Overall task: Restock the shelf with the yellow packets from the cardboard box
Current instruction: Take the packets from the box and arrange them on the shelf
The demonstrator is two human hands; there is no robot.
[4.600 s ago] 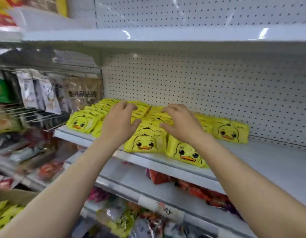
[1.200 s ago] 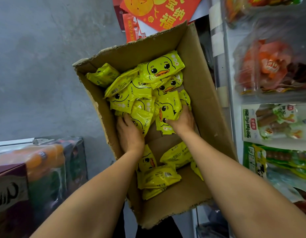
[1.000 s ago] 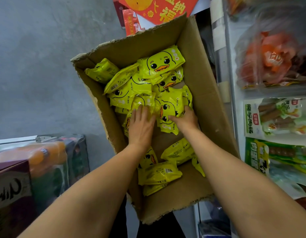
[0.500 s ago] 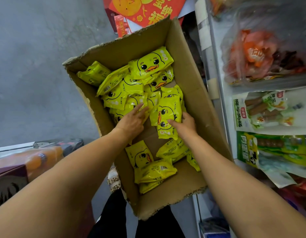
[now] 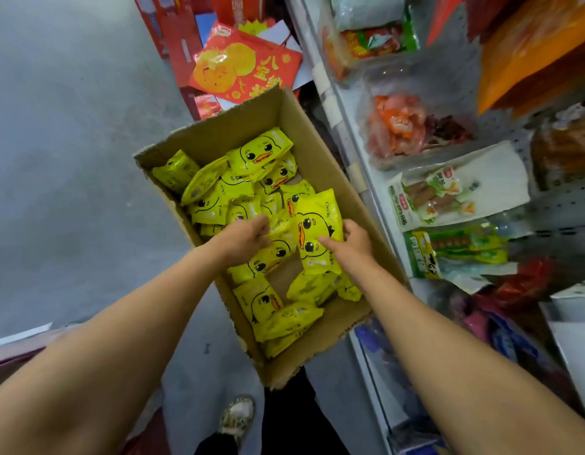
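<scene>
A grey floor [image 5: 71, 159] ran beside the shelf [image 5: 360, 178] of bagged snacks. The cardboard box [image 5: 320, 149] stood on the floor against the shelf, holding a heap of yellow packets [image 5: 251, 178]. The right hand [image 5: 352, 246] gripped one upright yellow packet [image 5: 317, 224], thumb across its face. The left hand [image 5: 243, 239] curled around neighbouring packets in the heap.

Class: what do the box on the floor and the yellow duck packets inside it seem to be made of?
Box: brown corrugated cardboard, matt, with rough torn edges along its rim. Yellow packets: probably thin plastic film, glossy; they crinkle, catch light and have crimped sealed ends.
</scene>
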